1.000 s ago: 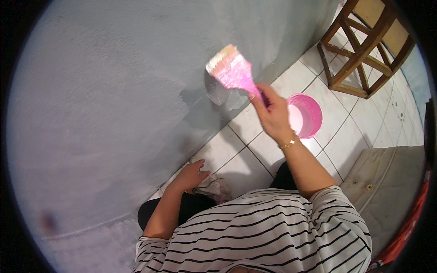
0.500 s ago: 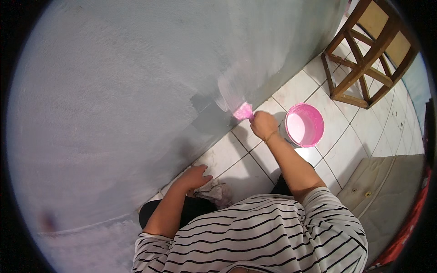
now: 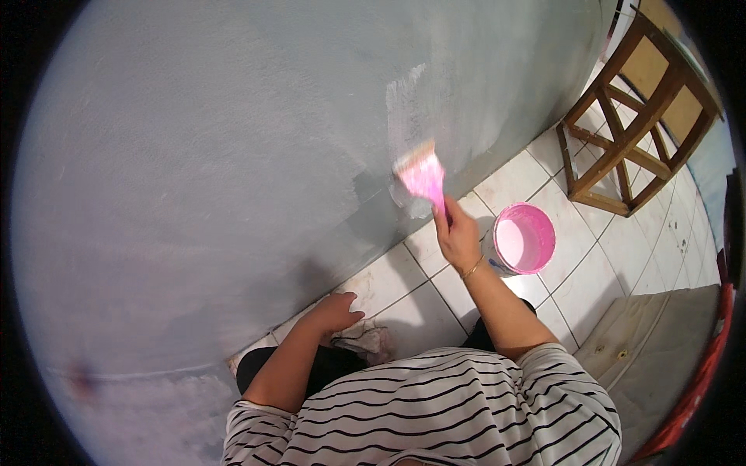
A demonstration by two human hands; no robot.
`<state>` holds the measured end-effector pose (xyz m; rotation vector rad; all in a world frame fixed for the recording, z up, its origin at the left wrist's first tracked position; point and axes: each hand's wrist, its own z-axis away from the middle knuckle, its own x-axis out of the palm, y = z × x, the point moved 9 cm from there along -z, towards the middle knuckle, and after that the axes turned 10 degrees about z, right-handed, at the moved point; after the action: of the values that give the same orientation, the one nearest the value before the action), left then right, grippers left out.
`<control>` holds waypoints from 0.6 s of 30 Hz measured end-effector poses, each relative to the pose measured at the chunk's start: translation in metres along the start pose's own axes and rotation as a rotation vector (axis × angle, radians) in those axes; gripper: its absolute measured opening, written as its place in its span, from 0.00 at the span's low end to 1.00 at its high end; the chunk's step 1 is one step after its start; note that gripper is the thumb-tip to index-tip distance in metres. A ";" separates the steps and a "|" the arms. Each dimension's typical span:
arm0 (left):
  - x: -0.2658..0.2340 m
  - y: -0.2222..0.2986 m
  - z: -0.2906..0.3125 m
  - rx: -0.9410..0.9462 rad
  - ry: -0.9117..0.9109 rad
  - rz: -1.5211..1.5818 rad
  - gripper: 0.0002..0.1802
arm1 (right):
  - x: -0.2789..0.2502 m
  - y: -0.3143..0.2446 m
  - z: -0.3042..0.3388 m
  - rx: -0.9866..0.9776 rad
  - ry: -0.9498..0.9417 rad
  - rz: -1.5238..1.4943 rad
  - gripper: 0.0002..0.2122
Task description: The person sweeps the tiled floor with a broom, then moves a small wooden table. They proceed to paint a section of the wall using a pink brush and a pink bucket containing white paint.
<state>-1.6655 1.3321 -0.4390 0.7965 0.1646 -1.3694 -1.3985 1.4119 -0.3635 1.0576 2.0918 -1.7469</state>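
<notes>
My right hand [image 3: 460, 237] grips the handle of a wide paintbrush [image 3: 423, 175] with a pink handle. Its pale, paint-coated bristles point up against the grey wall [image 3: 256, 140], beside a whitish wet streak [image 3: 404, 101]. Just right of that hand, a bucket [image 3: 542, 237] with a pink rim stands on the floor, holding pale pink-white paint [image 3: 513, 242]. My left hand [image 3: 332, 312] is empty, its thumb and fingers apart, low by the foot of the wall. A crumpled, stained rag [image 3: 369, 342] lies beside it, partly covered by my leg.
White floor tiles [image 3: 435, 307] run along the wall's base. A wooden frame [image 3: 649, 132], like a stool or stand, sits at the far right. At the near right is a grey-beige padded cushion or mattress [image 3: 649, 342] with a red cloth [image 3: 691, 412] at its edge.
The paintbrush has risen from near the wall's base to higher up, its bristles turned upward. The pale streak reaches further up. My left hand stays in about the same place.
</notes>
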 end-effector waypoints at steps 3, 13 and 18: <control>0.006 -0.006 0.001 -0.008 -0.040 -0.038 0.30 | 0.046 0.071 0.039 0.171 -0.230 0.197 0.14; -0.007 -0.012 -0.008 0.086 0.093 0.015 0.30 | -0.041 -0.053 -0.027 -0.059 -0.352 0.530 0.13; -0.007 -0.019 -0.005 0.090 0.098 -0.010 0.27 | -0.157 -0.151 -0.036 -0.152 0.099 -0.033 0.12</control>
<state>-1.6821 1.3408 -0.4470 0.9397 0.1846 -1.3554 -1.3732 1.3798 -0.1465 1.0916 2.2725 -1.5502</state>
